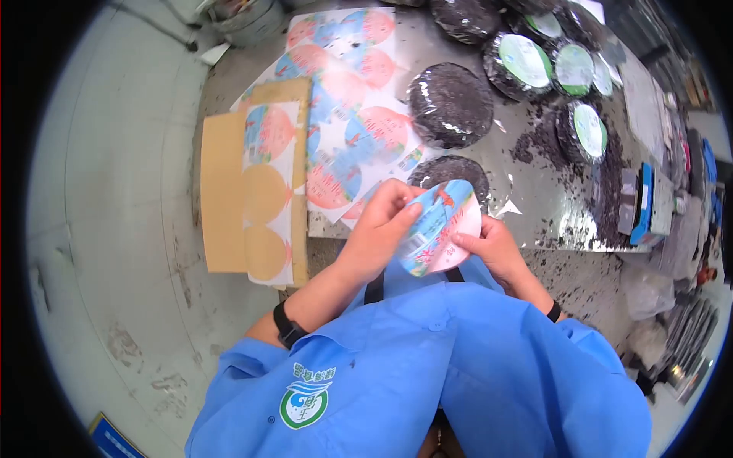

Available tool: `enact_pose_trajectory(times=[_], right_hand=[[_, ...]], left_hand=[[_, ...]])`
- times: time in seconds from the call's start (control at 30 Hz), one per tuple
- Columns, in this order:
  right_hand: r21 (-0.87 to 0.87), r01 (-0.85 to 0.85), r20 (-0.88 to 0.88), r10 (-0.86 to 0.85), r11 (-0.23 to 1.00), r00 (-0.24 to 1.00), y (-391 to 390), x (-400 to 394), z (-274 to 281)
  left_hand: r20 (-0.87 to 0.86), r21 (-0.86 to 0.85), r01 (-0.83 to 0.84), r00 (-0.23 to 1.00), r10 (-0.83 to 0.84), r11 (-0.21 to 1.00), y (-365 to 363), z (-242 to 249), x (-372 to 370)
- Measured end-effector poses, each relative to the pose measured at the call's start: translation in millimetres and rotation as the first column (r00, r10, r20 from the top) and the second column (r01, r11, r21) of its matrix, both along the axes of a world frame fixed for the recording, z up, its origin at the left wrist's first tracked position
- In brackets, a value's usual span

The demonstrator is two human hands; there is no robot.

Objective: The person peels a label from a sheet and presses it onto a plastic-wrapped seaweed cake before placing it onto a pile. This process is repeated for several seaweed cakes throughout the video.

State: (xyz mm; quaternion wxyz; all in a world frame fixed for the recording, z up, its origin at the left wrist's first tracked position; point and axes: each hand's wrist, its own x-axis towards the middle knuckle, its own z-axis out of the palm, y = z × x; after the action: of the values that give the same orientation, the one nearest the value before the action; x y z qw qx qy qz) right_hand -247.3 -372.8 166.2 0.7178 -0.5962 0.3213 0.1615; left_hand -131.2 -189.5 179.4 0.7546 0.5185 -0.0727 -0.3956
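Observation:
Between my two hands is a round printed sticker [438,230] in blue, pink and white, slightly bent. My left hand [382,229] pinches its left edge, and my right hand [495,246] holds the right edge between thumb and fingers. Just behind the sticker lies a dark round cake in clear film [458,169], partly hidden by it. A larger wrapped dark cake [450,105] sits farther back on the metal table [527,206]. To the left, a sticker sheet [269,141] with round gaps rests on a tan backing board [221,195].
More printed sheets [374,126] cover the table's left part. Wrapped cakes with green-white labels [522,65] cluster at the back right; another labelled cake [584,131] lies nearer. Dark crumbs [540,145] are scattered there. A blue box [646,202] stands at the right edge.

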Motion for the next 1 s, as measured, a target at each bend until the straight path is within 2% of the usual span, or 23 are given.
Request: enact_pose_trajectory(times=[0.07,0.13,0.17,0.2,0.27,0.3,0.33,0.4,0.43,0.53,0.57,0.63,0.67,0.7,0.73,0.77,0.8,0.83,0.87,0.9,0.93,0.97,1.0], right_hand=[[-0.084,0.083,-0.046,-0.087,0.993,0.995,-18,-14,-15],[-0.146,0.060,-0.119,-0.078,0.987,0.990,-35,-30,-38],[-0.151,0.108,-0.029,-0.114,0.983,0.993,-39,-34,-44],[-0.144,0.137,-0.033,-0.143,0.980,0.989,-41,-36,-50],[-0.207,0.265,-0.044,-0.280,0.942,0.959,-49,-36,-63],[-0.349,0.186,-0.026,-0.208,0.919,0.978,-54,-38,-84],[-0.339,0.204,-0.030,-0.228,0.918,0.973,-56,-36,-92],[-0.644,-0.148,-0.247,-0.021,0.751,0.969,-60,-27,-103],[-0.640,-0.215,-0.357,-0.037,0.737,0.934,-59,-23,-103],[-0.623,-0.187,-0.449,-0.151,0.759,0.881,-65,-38,-108],[-0.622,-0.192,-0.450,-0.146,0.759,0.881,-69,-54,-132],[-0.318,0.147,-0.090,-0.184,0.937,0.979,-72,-86,-195],[-0.320,0.134,-0.083,-0.168,0.938,0.982,-66,-75,-172],[-0.159,0.208,-0.069,-0.221,0.965,0.973,-63,-63,-145],[0.008,0.269,-0.065,-0.268,0.963,0.961,-59,-53,-125],[0.048,0.414,-0.066,-0.410,0.909,0.910,-56,-53,-122],[0.043,0.391,-0.057,-0.389,0.919,0.920,-62,-47,-118],[-0.059,0.315,0.118,-0.307,0.947,0.944,-68,-38,-104],[-0.170,0.254,0.283,-0.200,0.952,0.938,-74,-27,-86],[-0.302,0.126,0.258,-0.046,0.945,0.965,-82,-9,-67],[-0.306,0.105,0.264,-0.022,0.946,0.964,-85,15,-46],[-0.361,-0.118,0.171,0.190,0.925,0.967,-83,43,-25],[-0.395,-0.335,0.072,0.393,0.855,0.917,-82,73,-8]], left_hand=[[-0.074,-0.037,0.032,0.997,-0.035,0.999,-28,-17,0],[-0.035,0.262,0.120,0.993,-0.115,0.958,-47,-61,-4],[0.256,0.328,0.062,0.955,-0.152,0.943,-56,-74,-4],[0.252,0.335,0.091,0.951,-0.182,0.938,-62,-90,-3],[0.517,0.461,-0.083,0.834,-0.192,0.883,-76,-112,0],[0.683,0.476,-0.176,0.691,-0.236,0.862,-79,-113,1],[0.680,0.486,-0.157,0.687,-0.258,0.860,-79,-117,0],[0.721,0.633,-0.261,0.542,-0.431,0.729,-83,-126,1],[0.719,0.637,-0.254,0.537,-0.442,0.728,-84,-125,1],[0.630,0.711,-0.203,0.609,-0.482,0.673,-81,-120,-2],[0.608,0.712,-0.177,0.641,-0.469,0.679,-81,-115,1],[0.594,0.704,-0.168,0.672,-0.442,0.690,-80,-116,7],[0.498,0.715,-0.053,0.738,-0.455,0.697,-74,-127,9],[0.400,0.708,0.053,0.791,-0.463,0.704,-69,-140,12],[0.365,0.718,0.077,0.805,-0.468,0.692,-61,-155,10],[0.261,0.640,0.174,0.867,-0.425,0.748,-51,-159,11],[0.146,0.537,0.258,0.909,-0.390,0.803,-40,-164,12],[0.151,0.532,0.237,0.918,-0.366,0.813,-28,-160,11],[0.114,0.427,0.314,0.912,-0.395,0.848,-14,-153,13],[0.086,0.313,0.381,0.901,-0.426,0.870,-1,-146,19],[0.007,0.363,0.484,0.853,-0.522,0.796,12,-128,32],[-0.080,0.404,0.580,0.792,-0.605,0.707,29,-114,46],[0.037,0.517,0.546,0.756,-0.654,0.660,49,-116,64]])
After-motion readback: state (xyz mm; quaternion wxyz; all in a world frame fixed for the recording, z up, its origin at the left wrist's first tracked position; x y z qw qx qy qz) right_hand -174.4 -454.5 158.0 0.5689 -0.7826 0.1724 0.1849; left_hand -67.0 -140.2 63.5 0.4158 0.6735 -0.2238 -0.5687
